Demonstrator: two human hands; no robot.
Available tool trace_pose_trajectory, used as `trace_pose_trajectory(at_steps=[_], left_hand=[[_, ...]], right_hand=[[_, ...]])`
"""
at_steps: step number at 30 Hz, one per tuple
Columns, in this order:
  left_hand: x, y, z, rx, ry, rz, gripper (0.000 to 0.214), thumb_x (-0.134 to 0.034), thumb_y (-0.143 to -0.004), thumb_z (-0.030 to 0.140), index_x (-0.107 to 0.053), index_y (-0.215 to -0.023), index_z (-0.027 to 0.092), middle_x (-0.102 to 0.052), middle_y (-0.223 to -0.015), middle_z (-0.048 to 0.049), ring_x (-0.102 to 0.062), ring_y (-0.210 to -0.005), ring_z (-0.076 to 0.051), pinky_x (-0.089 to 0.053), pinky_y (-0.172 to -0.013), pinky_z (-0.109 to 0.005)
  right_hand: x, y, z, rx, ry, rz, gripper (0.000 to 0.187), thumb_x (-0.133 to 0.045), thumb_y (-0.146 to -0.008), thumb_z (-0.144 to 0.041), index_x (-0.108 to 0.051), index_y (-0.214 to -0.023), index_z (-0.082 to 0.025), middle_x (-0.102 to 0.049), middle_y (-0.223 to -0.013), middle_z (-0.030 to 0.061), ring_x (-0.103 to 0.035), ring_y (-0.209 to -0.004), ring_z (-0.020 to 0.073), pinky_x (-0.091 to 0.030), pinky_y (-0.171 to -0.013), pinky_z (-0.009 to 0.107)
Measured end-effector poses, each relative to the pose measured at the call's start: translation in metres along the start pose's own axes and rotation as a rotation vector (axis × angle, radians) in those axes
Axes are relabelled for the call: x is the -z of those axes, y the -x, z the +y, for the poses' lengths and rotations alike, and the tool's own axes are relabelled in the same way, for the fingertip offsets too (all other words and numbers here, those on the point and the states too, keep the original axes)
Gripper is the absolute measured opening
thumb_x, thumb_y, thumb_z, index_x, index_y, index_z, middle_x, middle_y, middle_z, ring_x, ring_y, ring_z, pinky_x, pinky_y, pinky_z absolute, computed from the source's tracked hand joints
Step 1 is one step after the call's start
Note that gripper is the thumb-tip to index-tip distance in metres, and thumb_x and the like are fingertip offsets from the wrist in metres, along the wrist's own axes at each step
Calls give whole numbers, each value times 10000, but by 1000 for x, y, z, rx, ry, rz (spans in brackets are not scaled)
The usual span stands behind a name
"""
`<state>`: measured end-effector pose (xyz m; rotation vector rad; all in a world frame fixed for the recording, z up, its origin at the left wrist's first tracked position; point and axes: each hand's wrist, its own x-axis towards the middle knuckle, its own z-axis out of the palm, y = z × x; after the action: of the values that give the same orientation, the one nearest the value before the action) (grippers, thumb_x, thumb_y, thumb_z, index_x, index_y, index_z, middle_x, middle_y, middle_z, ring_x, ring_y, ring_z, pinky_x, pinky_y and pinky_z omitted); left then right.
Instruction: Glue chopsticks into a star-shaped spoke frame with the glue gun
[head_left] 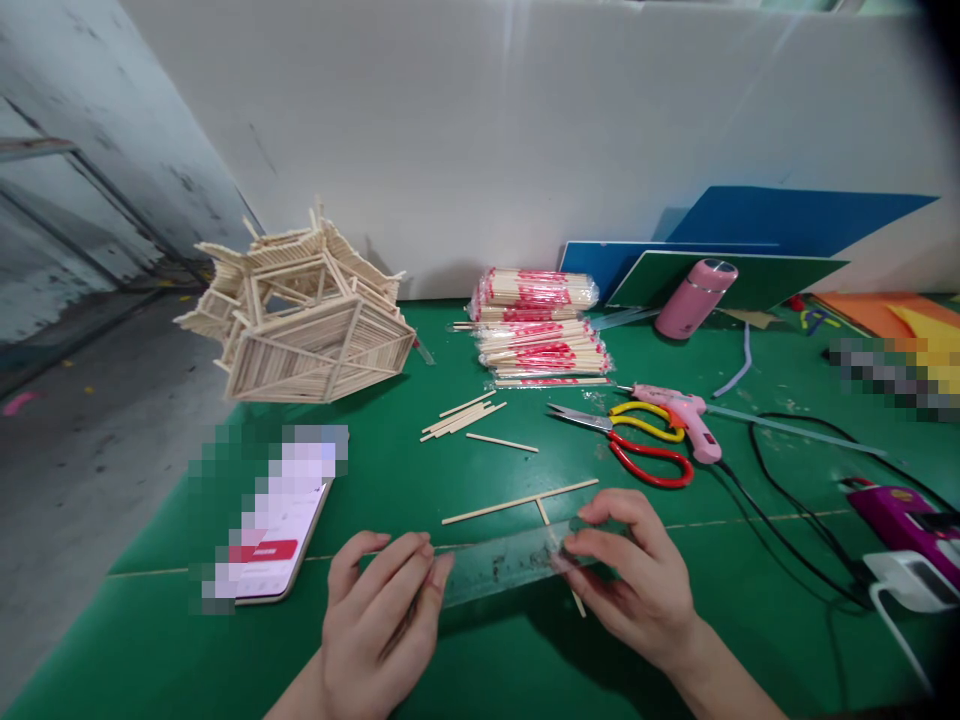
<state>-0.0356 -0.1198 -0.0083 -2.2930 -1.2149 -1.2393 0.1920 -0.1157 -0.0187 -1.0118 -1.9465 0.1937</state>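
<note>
Between both hands, above the green table, is a clear ruler [499,565] with dark markings. My left hand [382,610] is closed around its left end. The right end is pinched by the thumb and fingers of my right hand [637,570]. Under and just beyond the ruler lie a long thin wooden stick [517,502] and a second stick [543,512] that meets it at an angle and runs partly behind the ruler. Farther back, a single short stick [502,442] lies near a small group of cut sticks [461,418].
A stick-built model [322,350] stands at the back left, with a phone [281,530] in front. Wrapped stick bundles [544,345], scissors [645,450], a pink glue gun [686,415] with a cable, a pink bottle [696,300] and a power strip [900,520] are behind and right.
</note>
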Motion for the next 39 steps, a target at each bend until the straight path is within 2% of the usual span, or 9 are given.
trace_pose_trajectory(at_steps=[7, 10, 17, 21, 25, 27, 31, 35, 39], left_hand=[[0, -2, 0, -16, 4, -19, 138, -557, -708, 62, -561, -710, 201, -643, -644, 16, -604, -609, -120, -440, -651, -307], [0, -2, -1, -38, 10, -23, 153, -557, -703, 46, -561, -699, 199, -644, -656, 14, -603, -631, -123, -434, -659, -310], [-3, -1, -3, -107, -15, -68, 141, -541, -721, 55, -566, -727, 193, -644, -654, 11, -600, -637, -118, -422, -681, -309], [-7, 2, -7, -156, -36, -82, 124, -537, -725, 60, -559, -723, 182, -636, -653, 9, -592, -658, -116, -413, -701, -308], [-12, 10, -16, -207, -72, -133, 113, -533, -726, 62, -558, -747, 170, -634, -712, -28, -582, -740, -155, -397, -734, -352], [-13, 15, -21, -160, -88, -228, 127, -510, -747, 99, -565, -838, 168, -631, -789, -57, -568, -807, -190, -376, -762, -387], [-14, 24, -29, 39, -53, -415, 293, -513, -756, 214, -497, -1046, 166, -592, -927, -84, -525, -900, -218, -346, -810, -407], [-16, 33, -35, 150, -34, -469, 419, -549, -723, 295, -445, -1101, 149, -541, -982, -107, -489, -936, -234, -367, -804, -397], [-19, 38, -38, 208, -11, -500, 435, -548, -720, 318, -431, -1112, 169, -524, -1004, -97, -475, -949, -227, -380, -803, -384]], right_hand=[[0, 0, -1, -4, -6, -23, 197, -591, -673, -102, -555, -842, -196, -486, -863, 56, -512, -792, 176, -444, -656, 328], [2, -4, -3, -4, 57, -45, 209, -609, -665, -148, -566, -862, -202, -518, -889, 61, -506, -837, 201, -411, -717, 371], [10, -19, -10, -83, 225, -267, 371, -589, -686, -388, -563, -1024, -238, -597, -1001, 41, -463, -970, 253, -304, -804, 418], [6, -23, -8, -85, 135, -426, 345, -531, -752, -405, -552, -1050, -233, -620, -970, 39, -498, -902, 203, -313, -787, 370], [-3, -23, -1, -82, 59, -492, 315, -516, -778, -377, -554, -1044, -214, -621, -951, 49, -497, -866, 188, -336, -761, 346], [-9, -23, 3, -92, 62, -502, 309, -521, -777, -369, -557, -1040, -210, -617, -953, 56, -490, -871, 195, -341, -758, 349], [-19, -23, 10, -103, 93, -525, 297, -517, -779, -369, -569, -1024, -210, -608, -956, 67, -479, -880, 208, -351, -747, 355], [-22, -22, 18, -112, 117, -529, 301, -528, -771, -366, -568, -1034, -226, -594, -971, 62, -478, -898, 210, -369, -736, 347], [-17, -19, 33, -132, 155, -426, 301, -529, -771, -351, -564, -1041, -221, -573, -972, 68, -493, -884, 198, -392, -730, 334]])
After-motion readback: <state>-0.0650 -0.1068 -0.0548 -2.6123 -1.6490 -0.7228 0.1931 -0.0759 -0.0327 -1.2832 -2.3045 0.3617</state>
